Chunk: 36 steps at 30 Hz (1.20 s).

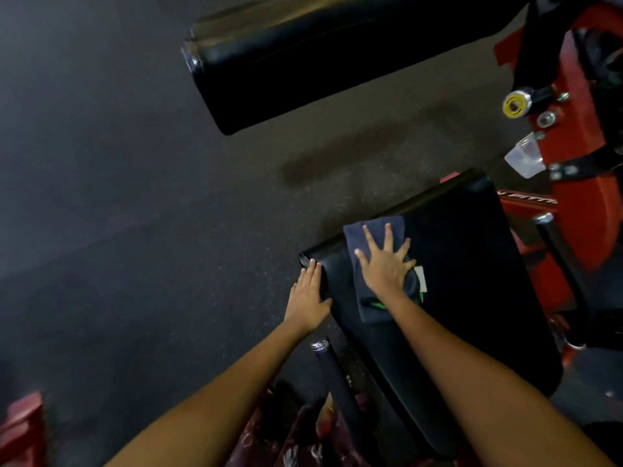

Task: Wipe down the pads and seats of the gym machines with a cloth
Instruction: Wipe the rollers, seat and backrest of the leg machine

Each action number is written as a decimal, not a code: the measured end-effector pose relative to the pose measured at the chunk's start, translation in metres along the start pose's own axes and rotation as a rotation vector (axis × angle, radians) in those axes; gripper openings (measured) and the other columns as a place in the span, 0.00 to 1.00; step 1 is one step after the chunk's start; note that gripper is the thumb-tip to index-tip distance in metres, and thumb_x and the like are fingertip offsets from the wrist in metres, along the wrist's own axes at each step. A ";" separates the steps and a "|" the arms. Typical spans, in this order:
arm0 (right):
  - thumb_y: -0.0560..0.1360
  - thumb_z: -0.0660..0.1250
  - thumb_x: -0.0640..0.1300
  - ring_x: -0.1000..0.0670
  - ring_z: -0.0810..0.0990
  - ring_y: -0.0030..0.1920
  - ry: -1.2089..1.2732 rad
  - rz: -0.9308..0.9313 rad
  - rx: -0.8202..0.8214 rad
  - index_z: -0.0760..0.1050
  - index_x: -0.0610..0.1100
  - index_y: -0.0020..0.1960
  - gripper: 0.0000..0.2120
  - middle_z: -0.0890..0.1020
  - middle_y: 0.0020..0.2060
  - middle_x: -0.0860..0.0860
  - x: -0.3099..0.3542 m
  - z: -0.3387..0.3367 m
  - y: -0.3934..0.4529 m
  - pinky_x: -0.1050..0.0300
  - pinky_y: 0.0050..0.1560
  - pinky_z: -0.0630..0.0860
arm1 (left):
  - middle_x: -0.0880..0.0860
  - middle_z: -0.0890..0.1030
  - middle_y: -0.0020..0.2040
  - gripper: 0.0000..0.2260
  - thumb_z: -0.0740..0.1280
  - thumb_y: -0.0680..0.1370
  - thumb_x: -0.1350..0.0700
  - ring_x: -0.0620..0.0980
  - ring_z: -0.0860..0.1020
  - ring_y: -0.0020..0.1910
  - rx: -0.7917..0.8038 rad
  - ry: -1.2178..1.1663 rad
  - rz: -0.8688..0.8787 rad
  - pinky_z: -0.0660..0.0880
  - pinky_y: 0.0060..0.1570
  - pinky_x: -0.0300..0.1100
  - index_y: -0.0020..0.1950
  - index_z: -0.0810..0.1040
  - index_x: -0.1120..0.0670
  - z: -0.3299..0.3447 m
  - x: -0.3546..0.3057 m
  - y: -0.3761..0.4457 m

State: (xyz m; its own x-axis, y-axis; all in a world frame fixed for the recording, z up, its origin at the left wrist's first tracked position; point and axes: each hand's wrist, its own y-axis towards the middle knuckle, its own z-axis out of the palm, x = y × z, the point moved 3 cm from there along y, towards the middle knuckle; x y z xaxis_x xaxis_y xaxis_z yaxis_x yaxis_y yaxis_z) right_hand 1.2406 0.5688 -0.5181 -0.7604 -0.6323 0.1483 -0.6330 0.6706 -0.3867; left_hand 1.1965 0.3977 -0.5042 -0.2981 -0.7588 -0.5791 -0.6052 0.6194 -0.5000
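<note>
A black padded seat of a red gym machine lies at the lower right. A dark blue cloth with a white tag is spread on the seat's left part. My right hand presses flat on the cloth with fingers spread. My left hand rests with straight fingers on the seat's left edge, beside the cloth. A long black roller pad hangs across the top of the view, apart from both hands.
The red machine frame with bolts and a yellow knob stands at the right. A black handle bar sticks up below my left hand. Dark speckled rubber floor fills the left. Another red part shows at the bottom left.
</note>
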 end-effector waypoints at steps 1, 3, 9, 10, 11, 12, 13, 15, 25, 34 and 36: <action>0.80 0.52 0.62 0.33 0.46 0.74 -0.001 -0.004 -0.006 0.47 0.61 0.77 0.28 0.44 0.78 0.50 0.006 -0.004 0.004 0.28 0.67 0.55 | 0.52 0.42 0.79 0.35 0.63 0.79 0.55 0.52 0.44 0.77 0.002 0.046 -0.004 0.46 0.74 0.50 0.78 0.44 0.56 -0.001 0.001 0.003; 0.79 0.53 0.62 0.34 0.50 0.74 -0.064 -0.146 0.001 0.50 0.60 0.77 0.28 0.48 0.78 0.49 0.029 -0.002 -0.005 0.31 0.66 0.56 | 0.53 0.41 0.79 0.36 0.63 0.79 0.53 0.52 0.43 0.77 0.017 0.108 -0.024 0.46 0.74 0.50 0.78 0.43 0.57 -0.003 0.002 0.009; 0.80 0.53 0.60 0.37 0.53 0.74 -0.205 -0.360 -0.012 0.49 0.61 0.76 0.27 0.52 0.77 0.51 0.034 0.008 -0.008 0.31 0.66 0.56 | 0.54 0.42 0.79 0.39 0.65 0.78 0.51 0.52 0.46 0.77 0.052 0.118 -0.066 0.46 0.74 0.51 0.78 0.41 0.58 -0.003 0.008 0.004; 0.80 0.54 0.60 0.37 0.52 0.74 -0.137 -0.241 -0.017 0.51 0.60 0.76 0.27 0.52 0.77 0.51 0.025 -0.001 0.006 0.31 0.66 0.55 | 0.54 0.44 0.79 0.39 0.65 0.78 0.52 0.52 0.47 0.77 0.033 0.103 -0.052 0.46 0.74 0.51 0.78 0.41 0.57 -0.005 0.008 0.005; 0.80 0.54 0.60 0.36 0.50 0.74 -0.041 -0.102 -0.009 0.53 0.59 0.76 0.27 0.51 0.77 0.50 0.018 -0.006 0.016 0.30 0.67 0.55 | 0.54 0.48 0.79 0.40 0.66 0.77 0.53 0.52 0.49 0.77 0.017 0.082 -0.046 0.47 0.74 0.51 0.78 0.41 0.57 -0.007 0.009 0.004; 0.80 0.55 0.60 0.35 0.49 0.74 0.034 -0.008 -0.007 0.54 0.58 0.76 0.27 0.50 0.77 0.49 0.015 -0.011 0.021 0.29 0.67 0.55 | 0.55 0.51 0.78 0.40 0.66 0.77 0.54 0.52 0.51 0.77 -0.011 0.060 -0.042 0.48 0.74 0.51 0.78 0.41 0.57 -0.008 0.010 0.005; 0.80 0.55 0.59 0.34 0.49 0.74 0.049 0.016 -0.012 0.54 0.58 0.76 0.27 0.50 0.77 0.49 0.021 -0.012 0.020 0.29 0.67 0.55 | 0.55 0.54 0.78 0.40 0.66 0.77 0.55 0.53 0.53 0.77 -0.034 0.048 -0.040 0.48 0.74 0.51 0.78 0.41 0.57 -0.010 0.010 0.005; 0.80 0.55 0.59 0.35 0.49 0.74 -0.011 -0.110 -0.014 0.53 0.59 0.76 0.27 0.50 0.77 0.48 0.040 -0.002 0.001 0.30 0.67 0.54 | 0.55 0.55 0.78 0.40 0.66 0.77 0.55 0.52 0.55 0.76 -0.052 0.044 -0.038 0.49 0.73 0.50 0.78 0.40 0.58 -0.013 0.006 0.005; 0.80 0.55 0.59 0.35 0.51 0.74 0.083 0.028 -0.090 0.51 0.60 0.76 0.27 0.50 0.77 0.50 -0.009 -0.008 0.017 0.31 0.67 0.56 | 0.58 0.56 0.76 0.35 0.61 0.80 0.49 0.55 0.54 0.76 -0.107 0.360 0.019 0.47 0.74 0.50 0.77 0.44 0.60 -0.017 0.000 0.025; 0.70 0.72 0.58 0.36 0.73 0.58 -0.204 -0.440 -0.337 0.62 0.59 0.72 0.34 0.73 0.68 0.48 -0.042 0.026 -0.020 0.34 0.46 0.74 | 0.59 0.57 0.76 0.27 0.59 0.78 0.61 0.56 0.55 0.75 -0.162 0.073 0.013 0.47 0.74 0.52 0.75 0.55 0.62 -0.006 -0.031 0.051; 0.75 0.67 0.56 0.34 0.71 0.61 -0.060 -0.171 -0.352 0.63 0.58 0.73 0.29 0.69 0.70 0.46 -0.049 0.015 -0.010 0.34 0.50 0.70 | 0.60 0.61 0.74 0.25 0.59 0.78 0.60 0.57 0.59 0.73 -0.169 0.084 -0.011 0.50 0.73 0.53 0.74 0.57 0.62 -0.003 -0.033 0.056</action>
State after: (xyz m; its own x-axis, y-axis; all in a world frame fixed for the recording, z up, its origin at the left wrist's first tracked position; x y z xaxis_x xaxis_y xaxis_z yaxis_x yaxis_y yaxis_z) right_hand 1.2862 0.5871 -0.5353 -0.6365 -0.7610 0.1255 -0.7687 0.6391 -0.0234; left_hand 1.1706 0.4569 -0.5114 -0.3471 -0.7841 -0.5146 -0.7224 0.5734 -0.3864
